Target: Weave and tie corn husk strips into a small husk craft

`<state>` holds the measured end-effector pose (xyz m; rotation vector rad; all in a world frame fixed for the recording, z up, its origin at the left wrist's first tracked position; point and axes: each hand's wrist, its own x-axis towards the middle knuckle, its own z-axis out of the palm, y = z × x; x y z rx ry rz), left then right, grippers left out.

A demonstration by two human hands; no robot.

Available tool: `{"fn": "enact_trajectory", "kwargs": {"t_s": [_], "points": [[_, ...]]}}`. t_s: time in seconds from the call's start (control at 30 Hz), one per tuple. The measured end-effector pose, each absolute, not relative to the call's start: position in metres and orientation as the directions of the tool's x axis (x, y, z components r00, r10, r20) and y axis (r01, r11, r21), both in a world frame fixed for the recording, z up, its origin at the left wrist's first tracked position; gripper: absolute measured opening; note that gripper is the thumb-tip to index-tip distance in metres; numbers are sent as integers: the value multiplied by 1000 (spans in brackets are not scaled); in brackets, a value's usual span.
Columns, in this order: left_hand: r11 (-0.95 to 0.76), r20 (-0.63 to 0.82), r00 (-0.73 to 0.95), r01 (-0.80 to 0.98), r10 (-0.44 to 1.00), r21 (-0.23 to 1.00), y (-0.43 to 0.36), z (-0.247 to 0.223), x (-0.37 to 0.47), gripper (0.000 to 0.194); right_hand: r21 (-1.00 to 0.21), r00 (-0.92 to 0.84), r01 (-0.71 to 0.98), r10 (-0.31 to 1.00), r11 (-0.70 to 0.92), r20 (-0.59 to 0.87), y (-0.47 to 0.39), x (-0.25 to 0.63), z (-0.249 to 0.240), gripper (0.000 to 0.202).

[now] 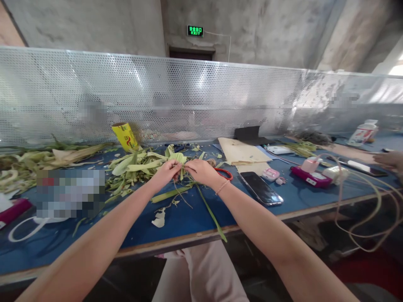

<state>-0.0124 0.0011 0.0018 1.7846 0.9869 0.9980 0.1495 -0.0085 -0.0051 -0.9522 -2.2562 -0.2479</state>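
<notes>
My left hand (pixel 170 170) and my right hand (pixel 201 171) meet over the blue table, fingers pinched close together on a pale green leaf strip. Part of a pale leaf (pixel 177 157) rises behind the fingertips. A long narrow green strip (pixel 210 209) slants down from under my right hand to the table's front edge. Beside my left hand lies a heap of pale green husk-like leaves (pixel 132 170). Below the hands rest a flat leaf piece (pixel 171 193) and a small whitish scrap (pixel 159 219). A red loop-shaped handle (pixel 227 173) shows partly behind my right wrist.
A yellow tube (pixel 125 136) leans by the perforated metal screen (pixel 132 92). More leaves (pixel 22 167) lie at far left. On the right are brownish card sheets (pixel 242 150), a phone (pixel 261 188), a magenta power strip (pixel 311 176), looped cables (pixel 374 209) and another person's hand (pixel 388 158).
</notes>
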Motion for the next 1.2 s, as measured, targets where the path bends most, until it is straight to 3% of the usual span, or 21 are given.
{"fn": "enact_trajectory", "kwargs": {"t_s": [0.2,0.4,0.57,0.8,1.03,1.2], "points": [[-280,238,352,75,905,957,-4,-1,-4,33,-201,-423,719,648,665,633,-10,150,-3,20],[-130,94,425,56,900,990,-5,10,-11,32,-261,-510,631,644,731,570,-4,156,-2,19],[-79,69,459,4,886,997,-3,13,-15,31,-276,-530,603,635,748,563,-3,157,-1,20],[-188,173,372,4,912,982,2,-1,-10,26,-276,-486,647,663,711,569,-1,156,-7,19],[-407,395,100,282,913,869,6,-12,-5,28,-291,-453,678,695,675,558,-4,143,-11,17],[-320,317,85,20,945,947,2,-10,2,27,-390,-453,613,710,687,539,-5,138,-9,14]]}}
